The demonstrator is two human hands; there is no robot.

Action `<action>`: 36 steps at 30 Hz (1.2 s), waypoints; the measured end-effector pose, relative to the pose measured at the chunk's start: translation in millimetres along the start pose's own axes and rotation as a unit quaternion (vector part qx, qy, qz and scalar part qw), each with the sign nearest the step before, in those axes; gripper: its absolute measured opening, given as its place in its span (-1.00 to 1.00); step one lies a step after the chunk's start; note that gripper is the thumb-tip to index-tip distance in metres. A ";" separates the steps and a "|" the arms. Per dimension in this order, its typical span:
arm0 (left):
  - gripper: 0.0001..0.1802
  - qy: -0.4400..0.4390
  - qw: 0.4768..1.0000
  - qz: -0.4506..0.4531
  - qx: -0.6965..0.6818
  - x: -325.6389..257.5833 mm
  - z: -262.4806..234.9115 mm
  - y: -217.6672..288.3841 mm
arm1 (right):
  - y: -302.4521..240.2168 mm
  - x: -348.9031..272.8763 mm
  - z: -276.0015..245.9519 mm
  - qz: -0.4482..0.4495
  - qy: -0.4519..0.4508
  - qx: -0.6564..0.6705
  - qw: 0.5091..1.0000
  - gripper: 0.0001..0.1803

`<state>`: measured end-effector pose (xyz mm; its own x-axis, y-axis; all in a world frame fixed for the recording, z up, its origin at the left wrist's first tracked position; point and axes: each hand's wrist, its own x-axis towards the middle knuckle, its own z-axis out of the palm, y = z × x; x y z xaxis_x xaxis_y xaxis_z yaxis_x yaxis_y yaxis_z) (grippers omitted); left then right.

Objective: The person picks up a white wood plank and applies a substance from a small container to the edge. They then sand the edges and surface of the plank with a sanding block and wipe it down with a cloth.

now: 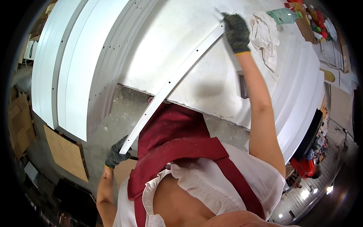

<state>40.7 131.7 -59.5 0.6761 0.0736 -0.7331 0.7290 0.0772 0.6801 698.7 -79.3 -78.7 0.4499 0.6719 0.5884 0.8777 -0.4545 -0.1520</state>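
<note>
A long, narrow white strip (169,82) with several small dark holes along it runs slantwise across my front. Its lower end lies in my left hand (119,153), gloved in dark grey, with the fingers closed and partly hidden there. At the far end, my right hand (237,33), in a matching glove with a yellow cuff, is closed at the strip's tip; its fingers are somewhat blurred. Beneath the strip spreads a white worn board (162,45). A crumpled white cloth (264,36) lies on it just right of my right hand.
Stacked white metal profiles (75,68) stand along the left, more white panels (298,83) along the right. A greenish plastic bottle (283,16) lies at the far right, near a small dark metal block (244,86). A person in red (304,167) is in the right background.
</note>
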 end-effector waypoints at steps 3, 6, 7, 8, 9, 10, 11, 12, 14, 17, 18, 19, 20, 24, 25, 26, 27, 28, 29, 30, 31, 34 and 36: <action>-0.17 -0.004 1.000 -0.017 0.012 3.1 -2.1 6.4 | -101.5 -43.8 -17.0 -0.035 -0.090 -0.041 0.994 -0.83; -0.23 0.001 0.998 -0.024 0.058 3.6 0.2 7.8 | -217.8 -95.4 -51.2 -0.130 -0.231 0.004 0.964 -0.53; -0.25 0.007 0.996 -0.022 0.080 2.6 1.5 6.7 | -250.1 -101.4 -63.4 -0.158 -0.247 0.117 0.949 -0.55; -0.26 0.033 0.994 0.010 0.101 1.8 2.0 2.3 | -264.5 -99.0 -70.8 -0.178 -0.308 0.222 0.908 -0.55; -0.27 0.059 0.990 0.043 0.122 -0.4 4.8 -6.1 | -264.7 -90.0 -72.9 -0.134 -0.373 0.156 0.905 -0.56; -0.29 0.083 0.984 0.075 0.142 -1.2 7.9 -12.4 | -261.8 -69.4 -80.2 -0.087 -0.436 0.088 0.891 -0.57; -0.27 0.134 0.964 0.107 0.202 -0.8 10.9 -11.9 | -232.2 -80.1 -64.7 -0.091 -0.332 0.087 0.935 -0.61; -0.25 0.162 0.953 0.109 0.231 0.9 12.1 -6.1 | -202.4 -91.6 -48.6 -0.091 -0.223 0.082 0.967 -0.64; -0.22 0.220 0.926 0.115 0.283 3.5 17.7 11.3 | -128.1 -69.0 -38.1 0.029 -0.107 0.067 0.992 -0.71; -0.19 0.239 0.906 0.095 0.335 12.9 23.5 34.2 | -24.3 -40.1 -28.0 0.272 -0.052 0.065 0.959 -0.76; -0.19 0.238 0.900 0.076 0.358 14.8 22.7 38.3 | 12.3 -39.1 -18.3 0.271 -0.020 0.037 0.962 -0.76; -0.19 0.237 0.896 0.065 0.370 17.0 22.3 35.1 | 41.0 -34.8 -16.0 0.279 -0.048 0.009 0.959 -0.76; -0.20 0.234 0.895 0.063 0.374 20.5 20.9 34.0 | 63.1 -27.0 -16.1 0.284 -0.074 -0.022 0.956 -0.76; -0.22 0.215 0.899 0.045 0.379 21.9 18.4 27.7 | 101.8 -12.4 -3.8 0.193 -0.055 -0.130 0.971 -0.76; -0.23 0.211 0.901 0.043 0.375 23.9 17.3 27.3 | 105.2 -9.9 0.8 0.181 -0.048 -0.155 0.970 -0.78; -0.23 0.209 0.901 0.045 0.378 22.8 17.6 27.5 | 91.7 -7.2 0.0 0.181 -0.041 -0.135 0.973 -0.79; -0.24 0.206 0.901 0.046 0.380 22.0 17.9 27.8 | 73.2 -9.8 -0.9 0.181 -0.035 -0.116 0.976 -0.80; -0.24 0.201 0.901 0.050 0.380 23.4 16.8 28.1 | 50.9 -10.0 -5.0 0.181 -0.030 -0.101 0.978 -0.81; -0.25 0.200 0.906 0.044 0.372 24.1 16.8 30.7 | 32.4 -19.8 -0.1 0.172 -0.047 -0.076 0.981 -0.82; -0.26 0.197 0.910 0.039 0.362 24.0 16.7 33.9 | 13.1 -31.5 2.7 0.162 -0.066 -0.053 0.983 -0.82; -0.27 0.194 0.915 0.031 0.351 23.3 17.6 33.6 | -17.1 -38.6 -3.5 0.096 -0.101 -0.084 0.987 -0.81; -0.29 0.194 0.915 0.033 0.352 22.2 17.3 28.7 | -39.3 -40.0 -23.1 0.012 -0.150 -0.073 0.986 -0.76; -0.29 0.186 0.915 0.023 0.358 23.5 16.9 36.0 | 24.7 -35.4 -6.4 0.089 -0.046 -0.041 0.994 -0.79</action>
<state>84.6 119.5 -52.2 0.7216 0.4043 -0.5620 0.6741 -0.5955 0.4371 703.5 -118.0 -98.2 0.6138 0.6247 0.4827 0.7675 -0.6155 -0.1794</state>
